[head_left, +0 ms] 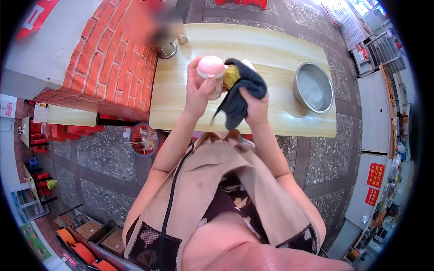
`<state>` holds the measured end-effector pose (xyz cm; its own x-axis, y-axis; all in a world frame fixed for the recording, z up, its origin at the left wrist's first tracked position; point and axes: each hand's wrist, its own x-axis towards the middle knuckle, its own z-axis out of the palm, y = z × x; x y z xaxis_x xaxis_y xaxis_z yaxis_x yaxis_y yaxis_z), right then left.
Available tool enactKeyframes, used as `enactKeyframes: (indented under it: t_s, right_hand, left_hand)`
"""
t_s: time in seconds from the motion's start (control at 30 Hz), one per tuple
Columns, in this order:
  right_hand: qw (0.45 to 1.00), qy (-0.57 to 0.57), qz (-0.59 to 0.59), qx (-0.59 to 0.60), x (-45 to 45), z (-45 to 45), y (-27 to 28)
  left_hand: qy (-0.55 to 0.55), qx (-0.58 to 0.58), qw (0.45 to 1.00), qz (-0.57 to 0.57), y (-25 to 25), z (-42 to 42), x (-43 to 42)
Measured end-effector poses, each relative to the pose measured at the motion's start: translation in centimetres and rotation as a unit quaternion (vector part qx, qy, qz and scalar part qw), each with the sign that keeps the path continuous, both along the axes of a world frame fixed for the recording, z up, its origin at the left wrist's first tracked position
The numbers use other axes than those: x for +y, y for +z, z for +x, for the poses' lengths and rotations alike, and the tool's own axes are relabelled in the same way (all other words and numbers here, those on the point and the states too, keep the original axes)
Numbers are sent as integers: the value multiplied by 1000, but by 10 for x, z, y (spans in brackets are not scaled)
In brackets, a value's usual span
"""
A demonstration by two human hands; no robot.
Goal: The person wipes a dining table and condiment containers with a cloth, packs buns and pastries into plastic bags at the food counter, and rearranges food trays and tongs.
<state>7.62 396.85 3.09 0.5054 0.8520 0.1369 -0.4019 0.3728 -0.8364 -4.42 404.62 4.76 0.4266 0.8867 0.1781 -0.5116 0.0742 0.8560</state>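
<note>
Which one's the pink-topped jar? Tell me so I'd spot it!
Find the pale table beside the red brick wall. Above it, the left hand holds the jar. Its rounded pink lid sets it apart from the dark cloth and shiny metal bowl.

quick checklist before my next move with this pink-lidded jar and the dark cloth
1. Jar gripped: ok, the left hand holds it above the table
2. Pink lid on top: ok
3. Lid fully tightened: cannot tell from this view
4. Dark cloth in hand: ok, the right hand holds it, partly hanging loose
5. Jar wiped clean: cannot tell, fingers cover part of it
6. Metal basin well away from the table edge: not ok, it stands close to the right end
</note>
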Motion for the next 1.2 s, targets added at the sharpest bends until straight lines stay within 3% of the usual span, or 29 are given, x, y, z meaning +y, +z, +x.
enactKeyframes:
  t_s: [0.03,0.13,0.17,0.23,0.27,0.3,0.37,0.4,0.43,0.5,0.53,0.57,0.6,0.63,0.67,0.7,0.73,0.83,0.9,0.93,1.03,1.13,1.17,1.2]
  right_hand:
    - [999,-30,27,14,2,0,5]
    - [996,52,67,6,-1,7,20]
    - [992,23,64,-107,4,7,23]
    - [957,-34,63,-280,11,3,42]
    - [975,-7,-6,-222,11,1,45]
    - [974,-36,-20,-223,16,0,49]
    - [991,56,-52,-106,23,6,57]
    - [991,93,-100,4,23,5,67]
    - [985,125,-109,52,25,11,62]
    - [992,101,-69,36,23,9,47]
    - [995,96,-1,28,17,2,49]
    - [993,94,64,22,9,-7,50]
    - [981,63,119,-138,5,-6,49]
    - [931,5,120,-344,1,-2,50]
    - [907,-17,107,-407,3,1,51]
    - [878,-41,92,-467,7,3,54]
    - [890,-25,71,-449,10,6,55]
    - [916,-22,30,-400,18,2,62]
    - [967,8,-88,-240,27,5,61]
    - [980,87,-138,-109,29,9,64]
    - [986,99,-136,-12,34,11,52]
    - [992,70,-103,29,27,0,51]
    - [992,72,-98,32,23,-2,47]
    - [993,83,-30,84,19,-2,42]
  left_hand:
    - [-1,3,1000,0,1,-1,1]
    - [-104,-61,990,-68,6,-5,1]
    - [-107,-60,990,-70,7,-5,-2]
    - [-61,96,989,89,7,-3,-10]
    - [8,162,968,191,7,0,-10]
    - [3,161,969,189,4,0,-7]
    - [69,226,904,357,-3,-5,-3]
    - [96,204,891,394,5,-3,-4]
    - [94,205,892,392,3,-4,-5]
    - [35,179,937,299,4,-7,-4]
    - [-7,141,982,127,9,-8,-10]
    - [-29,110,990,90,16,-10,-8]
    - [-33,118,990,68,21,-10,-8]
    - [-38,126,990,47,22,-10,-7]
    - [-36,128,990,45,19,-13,-4]
    - [-22,202,964,169,18,-17,-1]
    - [-7,268,919,291,16,-18,0]
    - [53,283,882,373,20,-13,-8]
    - [85,254,876,402,17,-9,-8]
    - [116,246,859,434,17,-8,-9]
    - [147,231,834,479,10,-7,-6]
    - [107,99,947,285,-4,-5,-8]
    - [108,102,946,290,-6,-7,-10]
    - [73,75,978,180,-1,-9,-11]
